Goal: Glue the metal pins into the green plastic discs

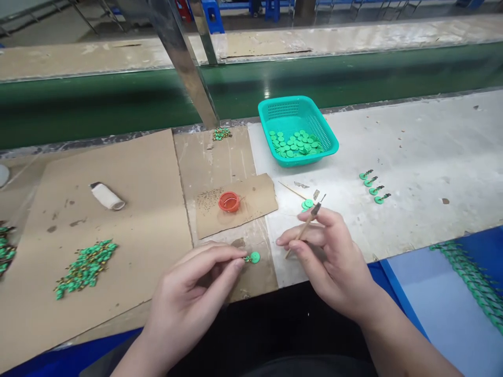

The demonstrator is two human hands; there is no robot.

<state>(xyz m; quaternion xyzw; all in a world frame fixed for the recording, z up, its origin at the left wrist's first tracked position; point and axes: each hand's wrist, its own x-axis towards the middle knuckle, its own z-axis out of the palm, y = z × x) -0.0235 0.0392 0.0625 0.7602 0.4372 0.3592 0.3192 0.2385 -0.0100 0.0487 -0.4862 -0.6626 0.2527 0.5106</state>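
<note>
My left hand pinches a small green plastic disc at its fingertips, with a tiny dark piece at the disc's edge. It rests above a cardboard sheet. My right hand grips a thin wooden stick with a dark tip. Just beyond that tip lies a loose green disc. A small orange-red cup stands on cardboard beyond my left hand. A teal plastic basket holds many green discs.
Several green discs with dark stems lie in a row on the white bench. Heaps of green parts and a white roll lie on cardboard at left. A blue tray sits at lower right. A metal post and green conveyor belt run behind.
</note>
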